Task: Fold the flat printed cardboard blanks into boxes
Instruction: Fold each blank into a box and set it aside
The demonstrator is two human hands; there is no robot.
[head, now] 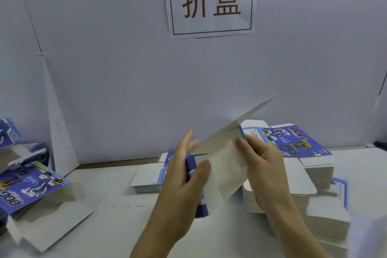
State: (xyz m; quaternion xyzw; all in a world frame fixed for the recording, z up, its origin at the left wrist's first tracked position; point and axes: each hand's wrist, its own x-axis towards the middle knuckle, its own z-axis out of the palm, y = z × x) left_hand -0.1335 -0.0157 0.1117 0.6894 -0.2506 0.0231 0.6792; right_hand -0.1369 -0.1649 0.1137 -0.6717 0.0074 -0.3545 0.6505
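The white table (117, 222) fills the lower frame; on it, right of centre, lies the stack of flat blanks (303, 142), printed side up; at lower left sit the folded boxes (31, 186), some with flaps not yet closed. The blank in hand (226, 165) is held above the table at lower centre, white inside toward the camera, one long panel (247, 117) lifted up and to the right. The left hand (182, 180) pinches the blank's left side, thumb on the white face and fingers fairly straight behind the blue outside; the right hand (263, 165) grips the right edge, thumb on the white face and fingers curled behind. To fold well, I judge, bend each panel along its scored line, not across the board; keep the thumbs close to the crease so that it forms straight; square the corners before tucking any flap, lest the box sit skewed.
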